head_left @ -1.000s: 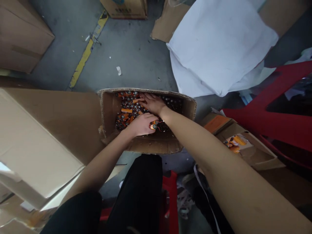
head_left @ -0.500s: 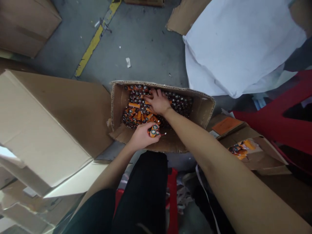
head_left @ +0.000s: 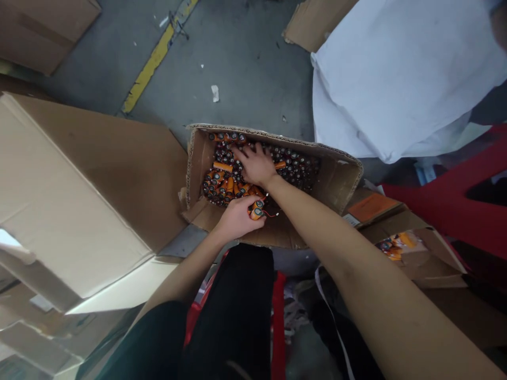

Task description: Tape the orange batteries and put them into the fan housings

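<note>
An open cardboard box [head_left: 336, 182] in front of me holds many orange cylindrical batteries [head_left: 223, 167], some lying flat and many standing on end. Over its near edge, my left hand [head_left: 240, 219] is closed around a few orange batteries [head_left: 256, 212]; thin red wires with small white connectors trail from them. My right hand [head_left: 256, 166] reaches into the box with fingers spread, palm down on the batteries. What lies beneath that palm is hidden.
A large carton [head_left: 99, 174] stands at the left. To the right, a smaller open box [head_left: 435, 253] contains more orange batteries. White sheeting [head_left: 396, 79] covers something at upper right, beside a red plastic piece [head_left: 447, 184]. Yellow tape [head_left: 152, 63] marks the grey floor.
The view has shifted slightly, so the box appears a little further right. My right hand's fingers have spread over the batteries; my left hand keeps hold of its batteries.
</note>
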Tool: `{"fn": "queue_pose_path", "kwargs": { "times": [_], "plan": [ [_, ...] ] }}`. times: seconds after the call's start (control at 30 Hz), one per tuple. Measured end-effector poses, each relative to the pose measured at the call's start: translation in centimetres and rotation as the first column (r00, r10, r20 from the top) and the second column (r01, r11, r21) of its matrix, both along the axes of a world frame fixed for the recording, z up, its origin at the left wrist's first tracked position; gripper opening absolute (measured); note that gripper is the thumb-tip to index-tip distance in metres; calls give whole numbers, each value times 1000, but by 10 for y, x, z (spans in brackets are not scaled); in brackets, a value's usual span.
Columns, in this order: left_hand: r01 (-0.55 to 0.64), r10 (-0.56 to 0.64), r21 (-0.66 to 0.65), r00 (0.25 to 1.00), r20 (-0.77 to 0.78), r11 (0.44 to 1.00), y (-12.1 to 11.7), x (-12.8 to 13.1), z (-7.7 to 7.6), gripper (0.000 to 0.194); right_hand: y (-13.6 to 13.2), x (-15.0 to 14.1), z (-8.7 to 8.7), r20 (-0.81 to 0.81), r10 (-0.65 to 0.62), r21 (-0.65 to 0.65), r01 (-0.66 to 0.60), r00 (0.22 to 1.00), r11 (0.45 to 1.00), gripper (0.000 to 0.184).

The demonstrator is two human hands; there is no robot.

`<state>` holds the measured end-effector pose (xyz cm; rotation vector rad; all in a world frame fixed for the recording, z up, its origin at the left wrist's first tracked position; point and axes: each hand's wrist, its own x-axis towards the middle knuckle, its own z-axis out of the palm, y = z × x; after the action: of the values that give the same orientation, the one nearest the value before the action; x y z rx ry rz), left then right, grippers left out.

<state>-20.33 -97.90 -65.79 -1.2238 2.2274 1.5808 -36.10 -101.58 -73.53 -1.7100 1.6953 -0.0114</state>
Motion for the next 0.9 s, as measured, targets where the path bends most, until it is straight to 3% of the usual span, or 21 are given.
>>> {"fn": "queue_pose_path", "kwargs": {
  "times": [0.13, 0.3, 0.4, 0.6, 0.8, 0.9],
  "plan": [
    [-7, 7, -11, 1000, -25, 1000, 0, 2, -1, 32, 0, 0, 6, 49, 160, 81, -163, 986, 983, 63],
    [-4, 4, -2, 999, -35, 1000, -2, 4, 0, 26, 6, -8, 10, 140, 301, 218, -326, 943, 920, 76],
    [-4, 4, 15, 999, -37, 1000, -3, 3, 1, 23, 5, -9, 12, 149, 363, 255, -391, 920, 884, 65],
    [-4, 4, -7, 1000, -7, 1000, -2, 5, 1, 27, 1, -5, 15, 72, 359, 275, -364, 931, 890, 49],
    [-36, 36, -1, 999, -5, 999, -3, 4, 0, 31, 26, -16, 14, 57, 152, 243, -162, 987, 956, 46],
    [-53, 53, 3, 999, -7, 999, -6, 3, 2, 29, 25, -24, 12, 65, 127, 222, -139, 990, 965, 48]
  ]
}}
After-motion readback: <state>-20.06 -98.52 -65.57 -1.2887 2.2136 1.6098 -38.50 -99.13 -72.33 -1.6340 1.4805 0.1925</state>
